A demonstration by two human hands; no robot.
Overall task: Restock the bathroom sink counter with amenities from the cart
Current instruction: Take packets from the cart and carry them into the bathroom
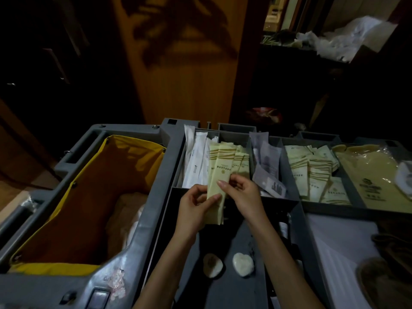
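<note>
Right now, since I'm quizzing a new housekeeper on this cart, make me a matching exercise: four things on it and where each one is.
1 yellow bag
2 long green packets
3 white sachets
4 pale round pieces

a pinched by left hand and right hand
b cart's left end
c back compartment, farthest left
d front tray, nearest the camera

Pairs: 1-b, 2-a, 3-c, 4-d

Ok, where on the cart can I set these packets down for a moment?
The near compartment's floor, just beyond the two white round pads, is bare. The white sheet to its right looks free too. The back compartments, full of sachets, are crowded.
</note>
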